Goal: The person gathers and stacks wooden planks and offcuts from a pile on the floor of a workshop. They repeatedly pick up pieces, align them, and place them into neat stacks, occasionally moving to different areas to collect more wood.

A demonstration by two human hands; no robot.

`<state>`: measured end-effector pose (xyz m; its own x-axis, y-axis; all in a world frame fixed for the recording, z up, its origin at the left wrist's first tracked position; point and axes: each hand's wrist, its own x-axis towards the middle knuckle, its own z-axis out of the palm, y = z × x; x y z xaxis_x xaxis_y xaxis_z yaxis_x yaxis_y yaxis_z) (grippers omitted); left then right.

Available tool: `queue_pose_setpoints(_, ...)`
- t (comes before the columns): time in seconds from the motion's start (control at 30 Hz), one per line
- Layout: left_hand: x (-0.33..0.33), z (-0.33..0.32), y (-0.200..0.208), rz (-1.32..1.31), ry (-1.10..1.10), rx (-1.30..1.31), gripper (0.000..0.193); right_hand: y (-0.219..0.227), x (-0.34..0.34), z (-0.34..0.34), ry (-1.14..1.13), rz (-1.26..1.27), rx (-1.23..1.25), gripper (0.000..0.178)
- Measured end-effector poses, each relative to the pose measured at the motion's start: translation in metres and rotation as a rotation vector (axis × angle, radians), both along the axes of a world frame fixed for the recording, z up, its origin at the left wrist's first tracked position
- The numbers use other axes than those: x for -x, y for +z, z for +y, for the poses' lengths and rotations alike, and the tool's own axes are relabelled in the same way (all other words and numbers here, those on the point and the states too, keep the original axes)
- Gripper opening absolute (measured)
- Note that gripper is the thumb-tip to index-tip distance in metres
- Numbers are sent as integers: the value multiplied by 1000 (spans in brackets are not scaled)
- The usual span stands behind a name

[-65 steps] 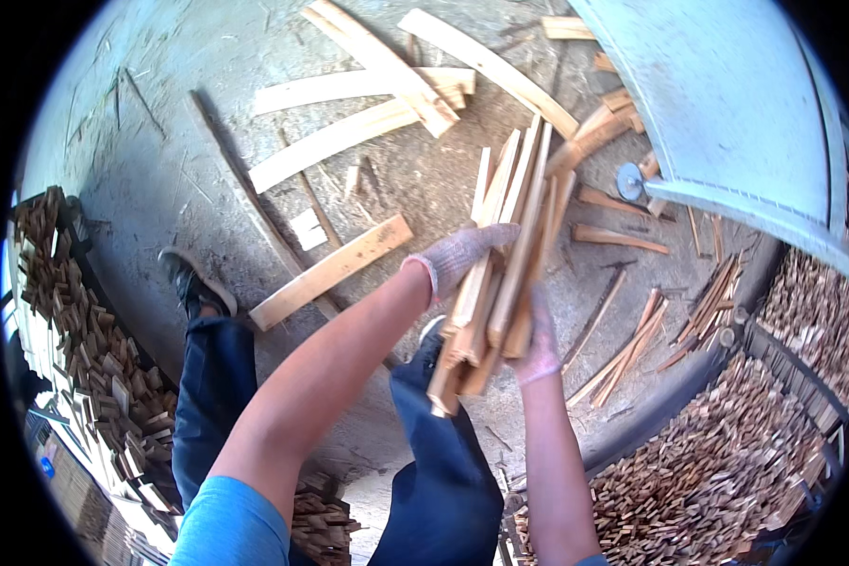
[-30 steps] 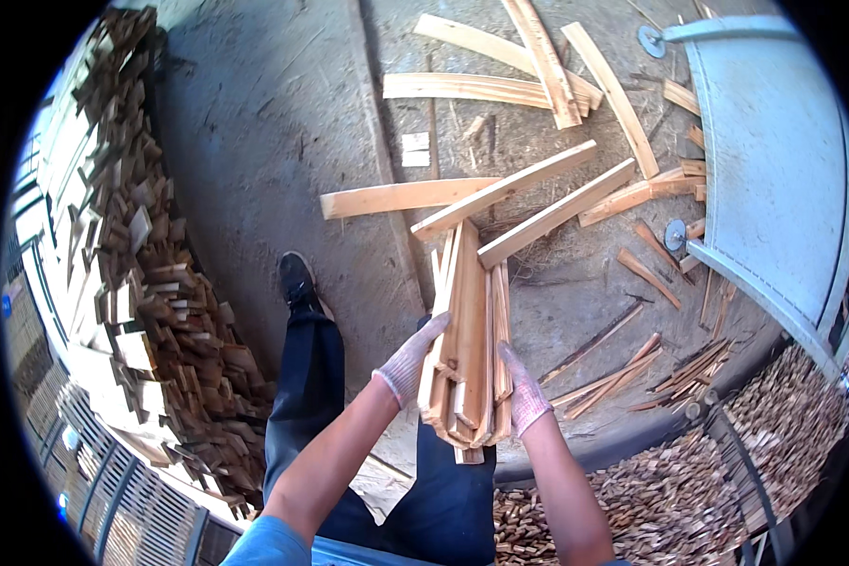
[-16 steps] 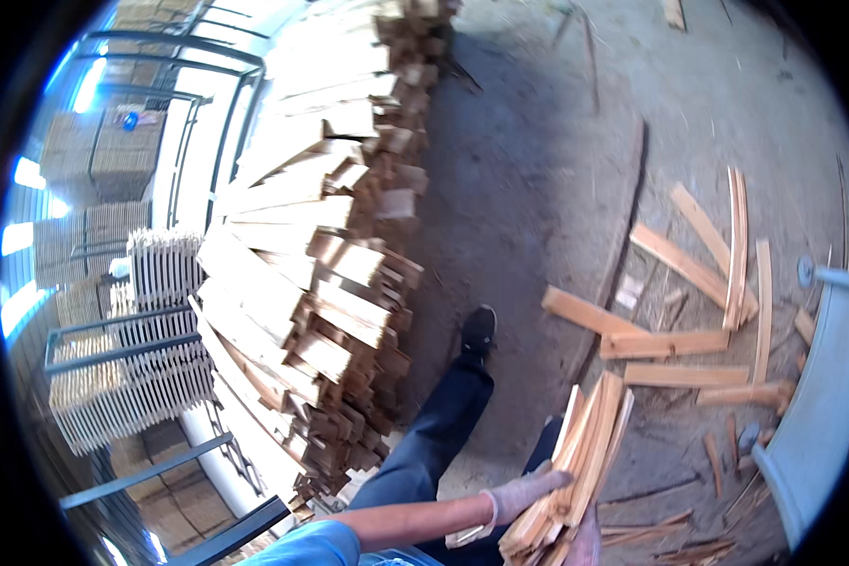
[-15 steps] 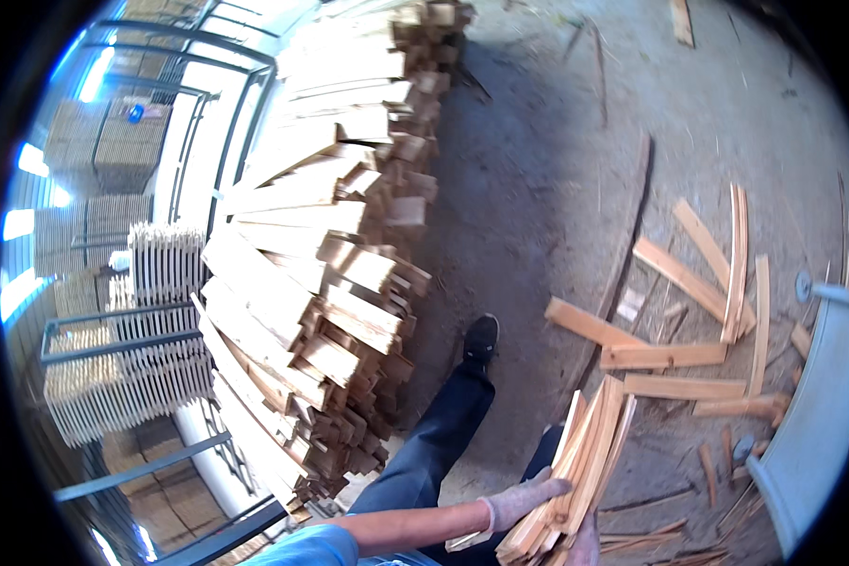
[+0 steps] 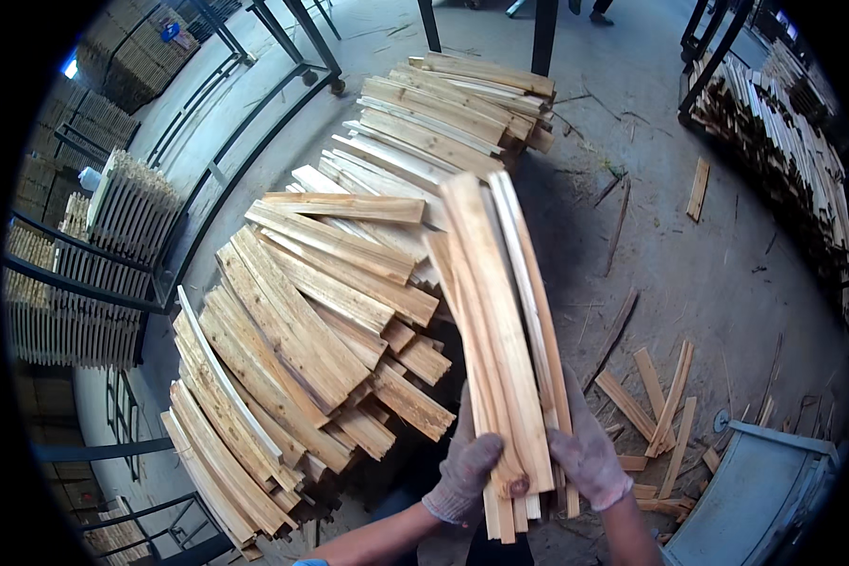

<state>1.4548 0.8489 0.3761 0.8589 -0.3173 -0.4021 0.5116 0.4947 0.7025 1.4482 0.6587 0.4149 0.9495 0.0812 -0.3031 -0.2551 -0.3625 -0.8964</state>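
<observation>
A bundle of wooden slats (image 5: 496, 349) stands nearly upright in front of me, clasped between my two gloved hands. My left hand (image 5: 470, 469) grips its left side near the lower end, thumb across the front slat. On the right side, my right hand (image 5: 590, 453) is closed round the slats, its thumb at the edge. Several slats are in the bundle, and a dark knot shows low on the front one. To the left lies a long, high stack of similar boards (image 5: 302, 330), whose ends partly hide behind the bundle.
Loose slats (image 5: 665, 401) lie on the floor at right, near a grey-blue metal stand (image 5: 750, 491). Dark metal rack frames (image 5: 222, 174) run along the left. Another rack of wood (image 5: 774, 151) stands far right. A single slat (image 5: 698, 189) lies on the concrete.
The bundle has come up from low by my legs to upright before me. My right hand, mostly hidden earlier, now shows. The view has swung, bringing the stack nearer the middle.
</observation>
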Motion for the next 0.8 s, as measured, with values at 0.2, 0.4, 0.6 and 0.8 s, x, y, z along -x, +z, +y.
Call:
queue_pose_setpoints(0.2, -186, 46, -22, -96, 42, 203, 93, 1, -232, 39, 261, -100, -41, 51)
queue_pose_setpoints(0.4, -255, 42, -40, -186, 49, -577, 71, -79, -259, 43, -301, -133, 523, 62)
queue_pose_setpoints(0.6, -41, 13, 0, -217, -618, -611, 67, -215, 55, 55, -119, 640, 230, 77)
queue_pose_setpoints(0.8, 89, 9, -65, -270, -1340, -893, 66, -237, 350, 74, -571, 1253, 151, 70)
